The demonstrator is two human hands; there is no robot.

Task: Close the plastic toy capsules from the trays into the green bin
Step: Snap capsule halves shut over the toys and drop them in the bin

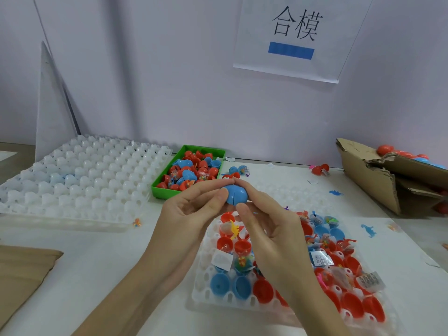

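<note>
Left hand: I am seeing the left hand (191, 209) pinching the blue capsule (237, 195) from its left side, thumb on the front and fingers curled over the top.
Right hand: The right hand (271, 229) is pinching the same capsule from the right, thumb under the front and fingers around the back. I think the two hands are facing each other so they can be pushing the two halves together.
Blue capsule: It is being held up in the air between both hands, above the near tray and just in front of the green bin. A thin dark line is running down its middle, so I am guessing the halves are together but maybe not snapped tight.
Green bin: The green bin (160, 187) is sitting behind the hands, holding many red and blue capsules and halves. It is staying close, so I think dropping one in is a short reach.
Near tray: The white tray (206, 282) under the hands is holding open red and blue halves, small toy dinosaurs and little packets. These are waiting to be closed.
Far tray: Another white tray (80, 175) is lying to the left, with something blue showing through it.
Cardboard box: A torn cardboard box (378, 180) on the right is holding more capsules.
Sign: A paper sign (295, 37) is hanging on the wall.
Next: I am guessing a firm squeeze, then a drop into the bin.
</note>
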